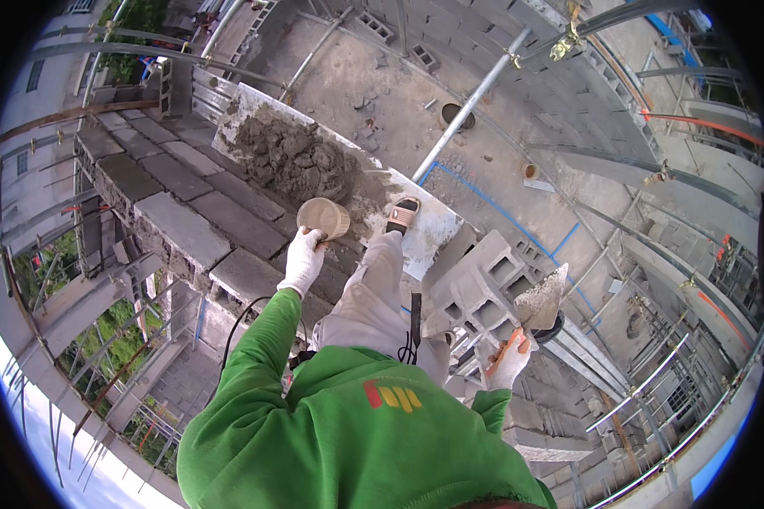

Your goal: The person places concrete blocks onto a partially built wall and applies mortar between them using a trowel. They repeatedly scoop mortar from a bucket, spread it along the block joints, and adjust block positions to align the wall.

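Left grip: clamped on beige bucket, beside mortar heap, near mortar board's near edge | Right grip: clamped on pointing trowel, beyond board's right corner | Handling, judged: steady bucket; blade flat, wrist loose; avoid knocking hollow blocks

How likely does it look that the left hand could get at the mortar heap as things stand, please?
Probably yes: the left hand holds a round tub close to the mortar heap, and nothing seems to block the way, though the tub occupies that hand.
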Demonstrator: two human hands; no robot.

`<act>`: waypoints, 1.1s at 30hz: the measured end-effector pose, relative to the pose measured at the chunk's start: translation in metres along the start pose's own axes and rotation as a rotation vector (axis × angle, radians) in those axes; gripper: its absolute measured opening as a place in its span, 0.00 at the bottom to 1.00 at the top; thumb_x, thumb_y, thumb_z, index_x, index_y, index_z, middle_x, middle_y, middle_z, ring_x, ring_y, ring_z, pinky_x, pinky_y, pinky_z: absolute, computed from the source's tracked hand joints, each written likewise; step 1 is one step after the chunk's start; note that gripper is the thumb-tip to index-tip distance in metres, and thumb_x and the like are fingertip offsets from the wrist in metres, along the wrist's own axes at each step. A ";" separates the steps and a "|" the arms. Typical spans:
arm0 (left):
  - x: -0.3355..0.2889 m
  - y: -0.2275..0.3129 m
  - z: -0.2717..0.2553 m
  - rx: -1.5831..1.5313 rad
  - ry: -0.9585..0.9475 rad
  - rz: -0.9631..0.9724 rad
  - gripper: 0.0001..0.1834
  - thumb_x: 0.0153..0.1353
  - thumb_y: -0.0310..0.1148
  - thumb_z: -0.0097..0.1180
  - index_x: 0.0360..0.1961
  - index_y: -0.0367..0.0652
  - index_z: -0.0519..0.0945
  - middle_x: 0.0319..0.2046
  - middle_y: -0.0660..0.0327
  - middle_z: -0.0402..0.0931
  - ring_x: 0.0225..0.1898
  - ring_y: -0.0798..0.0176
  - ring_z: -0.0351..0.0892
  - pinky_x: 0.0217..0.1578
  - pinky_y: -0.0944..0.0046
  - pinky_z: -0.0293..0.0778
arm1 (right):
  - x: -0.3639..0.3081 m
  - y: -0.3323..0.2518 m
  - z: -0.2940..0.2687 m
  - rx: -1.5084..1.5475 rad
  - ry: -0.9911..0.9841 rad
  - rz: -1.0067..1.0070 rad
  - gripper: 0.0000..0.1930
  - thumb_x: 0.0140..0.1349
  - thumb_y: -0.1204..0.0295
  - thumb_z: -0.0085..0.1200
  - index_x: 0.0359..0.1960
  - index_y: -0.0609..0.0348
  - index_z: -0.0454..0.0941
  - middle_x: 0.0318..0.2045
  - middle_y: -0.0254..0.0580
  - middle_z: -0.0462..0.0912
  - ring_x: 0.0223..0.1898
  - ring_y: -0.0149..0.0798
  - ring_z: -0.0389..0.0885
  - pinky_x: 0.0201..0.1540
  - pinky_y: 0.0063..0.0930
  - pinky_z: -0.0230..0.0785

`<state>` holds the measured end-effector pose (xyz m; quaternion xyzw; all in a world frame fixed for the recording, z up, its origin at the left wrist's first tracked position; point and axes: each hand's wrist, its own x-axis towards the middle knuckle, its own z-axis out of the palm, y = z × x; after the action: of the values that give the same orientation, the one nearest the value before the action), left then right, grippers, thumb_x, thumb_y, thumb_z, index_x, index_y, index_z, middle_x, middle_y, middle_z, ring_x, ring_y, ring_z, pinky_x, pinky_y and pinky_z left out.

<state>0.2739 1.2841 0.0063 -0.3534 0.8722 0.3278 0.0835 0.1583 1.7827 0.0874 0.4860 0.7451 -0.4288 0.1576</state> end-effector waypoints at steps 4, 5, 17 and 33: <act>-0.011 -0.015 -0.013 0.008 0.043 -0.078 0.12 0.56 0.24 0.71 0.42 0.40 0.87 0.41 0.48 0.82 0.45 0.41 0.85 0.48 0.51 0.81 | 0.008 -0.024 0.016 0.025 -0.045 -0.109 0.08 0.80 0.64 0.51 0.41 0.47 0.69 0.20 0.29 0.70 0.12 0.26 0.63 0.11 0.26 0.53; -0.014 -0.017 -0.014 0.005 0.070 -0.084 0.12 0.56 0.24 0.71 0.42 0.40 0.87 0.41 0.49 0.83 0.45 0.42 0.85 0.48 0.52 0.81 | 0.011 -0.028 0.020 0.037 -0.050 -0.108 0.08 0.80 0.64 0.51 0.40 0.47 0.69 0.20 0.29 0.70 0.12 0.26 0.63 0.11 0.26 0.52; -0.039 -0.032 -0.002 -0.085 0.162 -0.159 0.10 0.56 0.28 0.72 0.39 0.40 0.87 0.39 0.48 0.82 0.43 0.39 0.85 0.45 0.48 0.80 | 0.026 -0.024 0.038 -0.126 -0.242 -0.123 0.07 0.79 0.67 0.50 0.40 0.49 0.69 0.25 0.29 0.73 0.16 0.29 0.71 0.10 0.28 0.60; -0.118 -0.004 -0.005 -0.208 0.457 -0.227 0.12 0.56 0.28 0.72 0.41 0.38 0.86 0.37 0.45 0.82 0.42 0.38 0.85 0.44 0.48 0.80 | 0.082 -0.092 0.093 -0.479 -0.647 -0.546 0.11 0.78 0.64 0.55 0.37 0.52 0.70 0.20 0.32 0.74 0.13 0.29 0.71 0.10 0.31 0.64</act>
<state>0.3634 1.3454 0.0523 -0.5204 0.7848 0.3160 -0.1159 0.0233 1.7422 0.0247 0.0648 0.8360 -0.3997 0.3704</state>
